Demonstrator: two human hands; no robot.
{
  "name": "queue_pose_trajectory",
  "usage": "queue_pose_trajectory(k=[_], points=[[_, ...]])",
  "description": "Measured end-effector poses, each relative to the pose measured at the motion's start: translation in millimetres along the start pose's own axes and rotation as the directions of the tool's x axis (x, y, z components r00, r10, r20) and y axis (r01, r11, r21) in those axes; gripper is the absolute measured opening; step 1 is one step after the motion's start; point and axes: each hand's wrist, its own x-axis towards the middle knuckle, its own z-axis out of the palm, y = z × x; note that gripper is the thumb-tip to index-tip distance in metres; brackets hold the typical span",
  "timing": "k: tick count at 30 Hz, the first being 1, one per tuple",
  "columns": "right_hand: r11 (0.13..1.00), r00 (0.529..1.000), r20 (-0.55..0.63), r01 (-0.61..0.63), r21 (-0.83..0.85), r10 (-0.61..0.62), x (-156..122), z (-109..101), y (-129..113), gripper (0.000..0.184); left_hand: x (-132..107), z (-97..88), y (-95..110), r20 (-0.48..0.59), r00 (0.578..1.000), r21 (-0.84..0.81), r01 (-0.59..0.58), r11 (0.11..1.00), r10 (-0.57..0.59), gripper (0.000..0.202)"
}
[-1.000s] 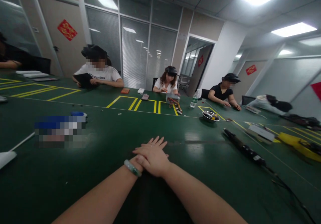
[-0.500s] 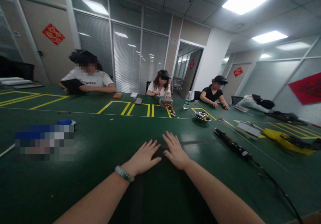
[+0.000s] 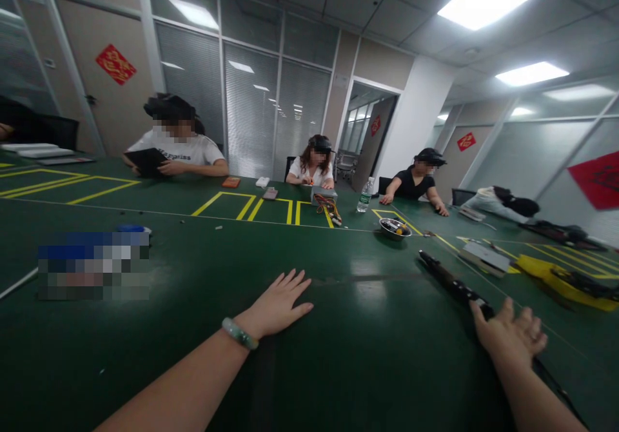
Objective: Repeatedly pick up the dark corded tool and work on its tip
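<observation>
My left hand (image 3: 280, 306) lies flat on the green tabletop (image 3: 203, 290), fingers outstretched and holding nothing. A green and white bangle (image 3: 240, 334) is on its wrist. At the right, my right hand (image 3: 512, 338) is open with its fingers apart, over the rear end of a long black corded tool (image 3: 447, 278) that looks like an electric screwdriver. The thumb overlaps the tool's handle; whether it touches is unclear. Part of the handle and its cord are hidden behind this hand.
A metal bowl of small parts (image 3: 395, 228) and a water bottle (image 3: 365, 195) stand ahead. Right of the tool lie a grey box (image 3: 485, 257) and a yellow tray (image 3: 561, 280). A blurred blue package (image 3: 91, 261) lies left. Several people sit across the table.
My right hand has moved from beside the left hand to the right, over the black tool. My left hand has stayed put. The view has shifted slightly.
</observation>
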Motion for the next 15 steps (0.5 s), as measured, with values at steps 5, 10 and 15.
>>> queue_pose_trajectory(k=[5, 10, 15], points=[[0.999, 0.975, 0.221, -0.019, 0.037, 0.01, 23, 13, 11, 0.1, -1, -0.3, 0, 0.007, 1.0, 0.007, 0.009, 1.0, -0.009, 0.064], [0.999, 0.919, 0.393, -0.035, 0.026, 0.022, 44, 22, 7, 0.094, -1, -0.8, 5, -0.008, 1.0, 0.029, 0.015, 0.999, -0.015, 0.064], [0.987, 0.893, 0.444, -0.133, 0.095, 0.077, 63, 38, 25, 0.082, 1, -1.1, 8, 0.003, 0.999, 0.056, 0.043, 0.998, -0.043, 0.066]])
